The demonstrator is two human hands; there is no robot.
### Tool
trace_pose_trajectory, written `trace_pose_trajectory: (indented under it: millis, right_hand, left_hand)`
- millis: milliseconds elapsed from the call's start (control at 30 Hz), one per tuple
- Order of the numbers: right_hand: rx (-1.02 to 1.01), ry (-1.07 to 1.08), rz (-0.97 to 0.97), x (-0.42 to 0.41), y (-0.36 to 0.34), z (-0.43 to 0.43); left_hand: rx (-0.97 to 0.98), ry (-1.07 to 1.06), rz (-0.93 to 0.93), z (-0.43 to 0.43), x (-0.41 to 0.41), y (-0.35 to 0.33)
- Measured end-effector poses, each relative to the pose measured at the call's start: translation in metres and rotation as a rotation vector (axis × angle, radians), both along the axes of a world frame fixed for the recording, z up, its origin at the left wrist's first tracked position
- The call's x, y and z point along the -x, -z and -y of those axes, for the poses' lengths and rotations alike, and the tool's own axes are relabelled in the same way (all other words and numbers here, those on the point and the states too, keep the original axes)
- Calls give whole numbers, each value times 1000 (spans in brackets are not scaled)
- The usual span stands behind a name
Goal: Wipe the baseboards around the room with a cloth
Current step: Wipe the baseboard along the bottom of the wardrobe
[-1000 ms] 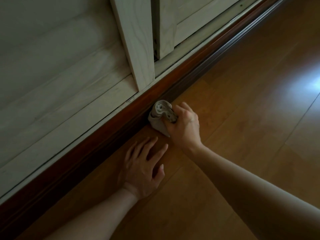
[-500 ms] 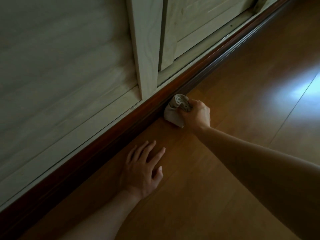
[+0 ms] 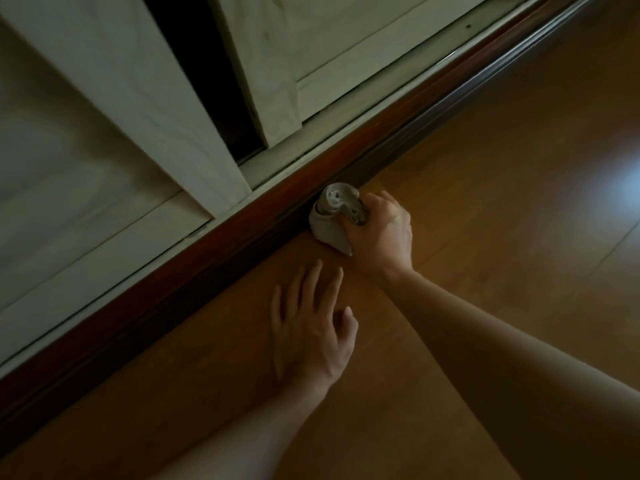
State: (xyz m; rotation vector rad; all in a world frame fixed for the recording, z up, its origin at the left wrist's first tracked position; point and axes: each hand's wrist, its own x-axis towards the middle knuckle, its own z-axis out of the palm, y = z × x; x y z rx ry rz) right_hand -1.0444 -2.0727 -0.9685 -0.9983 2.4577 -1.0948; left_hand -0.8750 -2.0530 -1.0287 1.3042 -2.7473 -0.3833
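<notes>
Wiping is being done low on the baseboard [image 3: 207, 265], the dark red-brown strip between the pale sliding doors [image 3: 104, 116] and the wood floor [image 3: 485, 202]. The cloth [image 3: 329, 220] is bunched into a roll and pressed against the strip, just below the dark gap [image 3: 214, 81] between the two doors. It is gripped by the right hand [image 3: 381, 233], with the fingers curled round it. The left hand [image 3: 311, 327] is laid flat on the floor near the strip, with the fingers spread and nothing held. It seems to be used as a prop. One short stretch looks to be in hand. Next, the cloth should be slid along the strip and pushed tight against it, and the left hand may need to be shifted too.
</notes>
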Motion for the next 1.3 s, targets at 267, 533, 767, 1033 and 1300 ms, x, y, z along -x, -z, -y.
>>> trace_pose_trajectory:
  millis: [267, 533, 767, 1033, 1300]
  right_hand:
    - [29, -125, -12, 56, 7, 3]
    - [30, -258, -57, 89, 1, 5]
    - [52, -395, -162, 99, 4, 10]
    - [22, -453, -189, 94, 5, 10]
    - [77, -504, -181, 95, 6, 13]
  left_hand:
    - [49, -3, 113, 0, 3, 0]
    - [45, -26, 167, 1, 8, -8]
    - [31, -20, 127, 0, 7, -7]
    - [-17, -20, 137, 0, 8, -11]
    - [-60, 18, 285, 1, 19, -24]
